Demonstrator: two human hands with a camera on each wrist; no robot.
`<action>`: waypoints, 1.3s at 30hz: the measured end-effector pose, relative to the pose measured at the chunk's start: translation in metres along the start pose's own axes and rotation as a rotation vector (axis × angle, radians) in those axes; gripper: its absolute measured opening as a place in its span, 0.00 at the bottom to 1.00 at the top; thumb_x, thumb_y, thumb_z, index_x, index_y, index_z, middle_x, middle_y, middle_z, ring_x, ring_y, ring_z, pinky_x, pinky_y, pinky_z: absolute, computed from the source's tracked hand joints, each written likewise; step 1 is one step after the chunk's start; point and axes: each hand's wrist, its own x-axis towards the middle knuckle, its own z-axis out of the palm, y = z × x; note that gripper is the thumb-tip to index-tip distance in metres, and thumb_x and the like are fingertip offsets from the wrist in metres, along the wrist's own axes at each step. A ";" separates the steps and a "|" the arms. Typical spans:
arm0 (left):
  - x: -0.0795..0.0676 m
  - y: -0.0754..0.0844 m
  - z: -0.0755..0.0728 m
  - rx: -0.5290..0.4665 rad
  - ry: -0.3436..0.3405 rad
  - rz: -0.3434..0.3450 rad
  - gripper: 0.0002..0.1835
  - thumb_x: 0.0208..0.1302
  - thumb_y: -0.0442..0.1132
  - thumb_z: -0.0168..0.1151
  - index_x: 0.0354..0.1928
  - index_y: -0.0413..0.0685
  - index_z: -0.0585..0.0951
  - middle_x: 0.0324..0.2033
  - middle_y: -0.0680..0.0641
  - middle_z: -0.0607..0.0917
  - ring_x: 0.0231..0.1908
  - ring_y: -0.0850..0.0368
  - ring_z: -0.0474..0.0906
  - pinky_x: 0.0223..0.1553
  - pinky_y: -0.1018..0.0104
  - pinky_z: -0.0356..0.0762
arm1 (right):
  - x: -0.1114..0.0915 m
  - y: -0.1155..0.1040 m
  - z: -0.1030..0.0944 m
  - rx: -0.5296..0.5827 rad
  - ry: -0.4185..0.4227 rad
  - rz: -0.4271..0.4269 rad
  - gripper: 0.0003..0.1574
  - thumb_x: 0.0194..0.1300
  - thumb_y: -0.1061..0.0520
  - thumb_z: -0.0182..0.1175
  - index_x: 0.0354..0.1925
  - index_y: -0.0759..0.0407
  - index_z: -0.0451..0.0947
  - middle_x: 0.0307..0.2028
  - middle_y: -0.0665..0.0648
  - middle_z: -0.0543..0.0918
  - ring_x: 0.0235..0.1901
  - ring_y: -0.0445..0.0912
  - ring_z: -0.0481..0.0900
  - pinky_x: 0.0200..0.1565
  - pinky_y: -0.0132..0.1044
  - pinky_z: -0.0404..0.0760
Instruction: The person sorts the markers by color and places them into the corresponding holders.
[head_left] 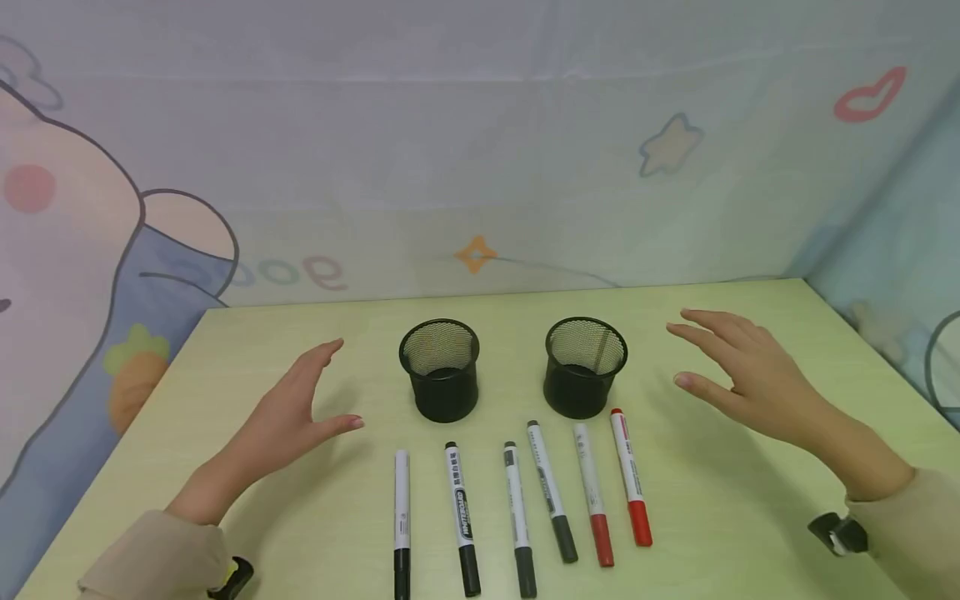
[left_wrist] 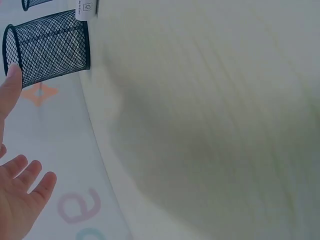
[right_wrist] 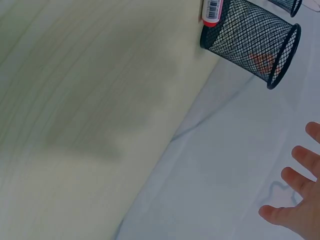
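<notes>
The left hand (head_left: 277, 425) and right hand (head_left: 750, 375) hold nothing, fingers loosely spread. Between their fingertips stand two black mesh pen cups (head_left: 446, 396); six marker pens (head_left: 516, 500) lie nearer the person than the fingers (two red-capped). A low inward sweep could tip a cup or roll pens.

Head view: from above, facing forward and down, set back enough to frame left hand (head_left: 273, 425), right hand (head_left: 757, 379), counter (head_left: 247, 358) and cloth backdrop (head_left: 450, 150). Left wrist view: low, close, rolled sideways, sharing the left mesh pen cup (left_wrist: 52, 47) with the head view. Right wrist view: likewise close and rolled, sharing the right mesh pen cup (right_wrist: 247, 42).
</notes>
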 end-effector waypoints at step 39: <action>0.029 0.008 0.026 -0.289 -0.058 -0.074 0.54 0.48 0.42 0.74 0.71 0.42 0.50 0.69 0.43 0.55 0.67 0.44 0.53 0.59 0.47 0.63 | 0.035 -0.057 0.048 0.202 0.095 -0.250 0.28 0.66 0.42 0.55 0.50 0.63 0.77 0.48 0.56 0.79 0.49 0.49 0.75 0.50 0.39 0.72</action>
